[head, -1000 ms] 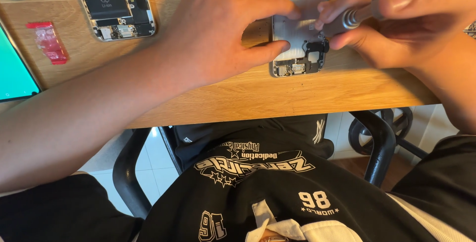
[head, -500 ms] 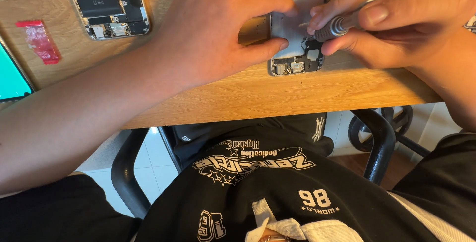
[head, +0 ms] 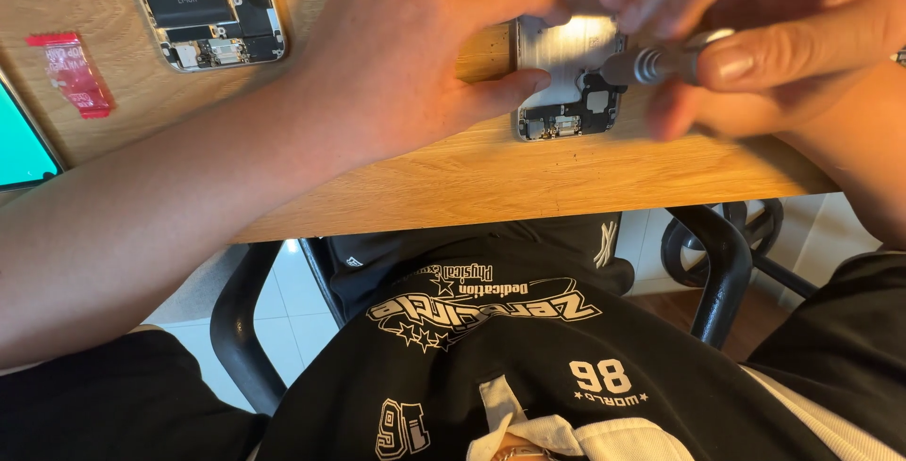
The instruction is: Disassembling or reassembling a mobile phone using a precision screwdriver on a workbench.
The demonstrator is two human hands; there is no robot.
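Near the front edge of the wooden desk (head: pixel 528 187), with its warm, streaked grain, lies an opened phone chassis (head: pixel 569 74), a flat silvery metal shell with small dark parts and connectors at its lower end. The left hand (head: pixel 406 55) presses on it, forefinger across the top and thumb against the left rim, holding it still. The right hand (head: pixel 755 36) pinches a slim screwdriver (head: pixel 661 63) with a ribbed metal collar between thumb and fingers, its tip down on the chassis. Farther left sits a second opened phone (head: pixel 203 3) showing a black rectangular battery, beside a crumpled red strip (head: pixel 71 74) and a glowing teal screen (head: pixel 21 140). Below the desk edge show black chair arms (head: pixel 722 263) and pale floor tiles (head: pixel 302 286).
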